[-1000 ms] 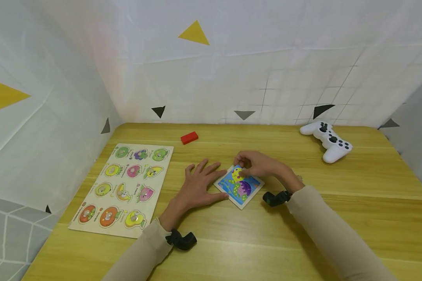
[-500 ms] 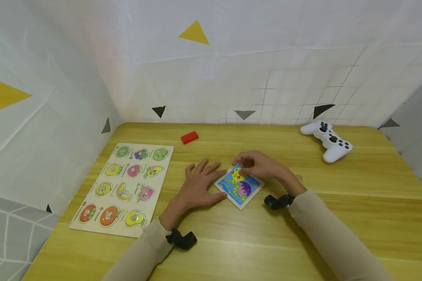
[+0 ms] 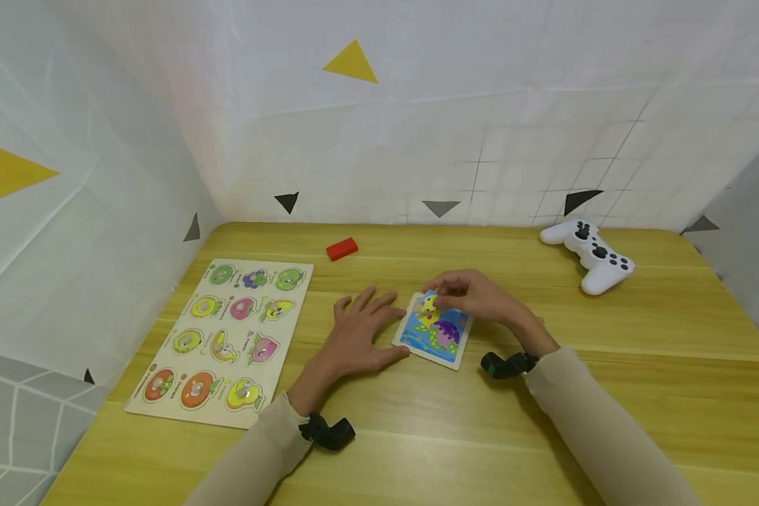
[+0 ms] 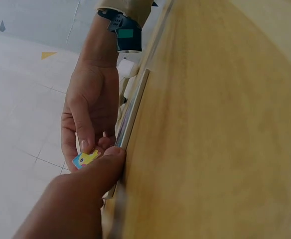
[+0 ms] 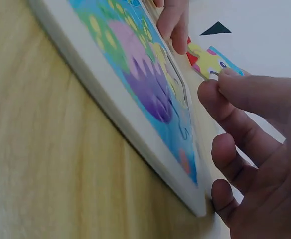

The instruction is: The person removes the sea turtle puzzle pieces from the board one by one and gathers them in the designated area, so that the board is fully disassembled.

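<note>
A small square jigsaw puzzle board (image 3: pixel 445 344) with a blue picture of a purple-shelled turtle lies on the table between the hands. My right hand (image 3: pixel 481 296) is over its far right side, pinching a yellow and blue puzzle piece (image 5: pixel 209 63) between thumb and index finger. In the right wrist view the piece is raised off the board, and the other fingers are loosely curled below. My left hand (image 3: pixel 357 336) rests on the table with fingers spread, fingertips and thumb right at the board's left edge. The left wrist view shows the thumb (image 4: pixel 98 169) against that edge.
A wooden fruit puzzle (image 3: pixel 224 344) with rows of knobbed pieces lies on the left. Toward the back are a red block (image 3: pixel 342 249) and, at the right, a white game controller (image 3: pixel 588 254). White cloth walls (image 3: pixel 405 140) enclose the wooden table.
The turtle puzzle board has turned counter-clockwise on the table. My right hand has shifted slightly right with the piece, and the left hand has stayed nearly still.
</note>
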`<state>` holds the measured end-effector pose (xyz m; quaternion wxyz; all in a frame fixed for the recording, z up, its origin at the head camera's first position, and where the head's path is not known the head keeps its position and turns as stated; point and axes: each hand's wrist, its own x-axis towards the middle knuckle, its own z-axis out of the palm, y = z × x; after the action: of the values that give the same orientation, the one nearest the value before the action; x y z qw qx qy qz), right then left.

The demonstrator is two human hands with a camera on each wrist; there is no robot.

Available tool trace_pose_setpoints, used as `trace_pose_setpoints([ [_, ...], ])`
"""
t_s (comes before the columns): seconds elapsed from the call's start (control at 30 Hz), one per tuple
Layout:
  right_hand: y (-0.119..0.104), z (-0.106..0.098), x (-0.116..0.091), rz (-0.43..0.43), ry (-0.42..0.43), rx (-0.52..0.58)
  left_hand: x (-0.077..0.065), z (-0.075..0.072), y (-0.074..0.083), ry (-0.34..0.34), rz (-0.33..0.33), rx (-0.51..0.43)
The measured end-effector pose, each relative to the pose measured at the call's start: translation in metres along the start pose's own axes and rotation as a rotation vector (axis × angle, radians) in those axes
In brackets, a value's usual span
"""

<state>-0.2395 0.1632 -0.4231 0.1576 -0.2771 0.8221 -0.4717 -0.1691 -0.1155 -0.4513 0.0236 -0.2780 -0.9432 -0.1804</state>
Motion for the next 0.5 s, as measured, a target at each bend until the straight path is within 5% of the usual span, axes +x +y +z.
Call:
trace_pose_setpoints([
  [0.5, 0.004, -0.016, 0.002, 0.05, 0.074, -0.036, 0.0, 0.001, -0.001, -0.02, 0.008, -0.023],
])
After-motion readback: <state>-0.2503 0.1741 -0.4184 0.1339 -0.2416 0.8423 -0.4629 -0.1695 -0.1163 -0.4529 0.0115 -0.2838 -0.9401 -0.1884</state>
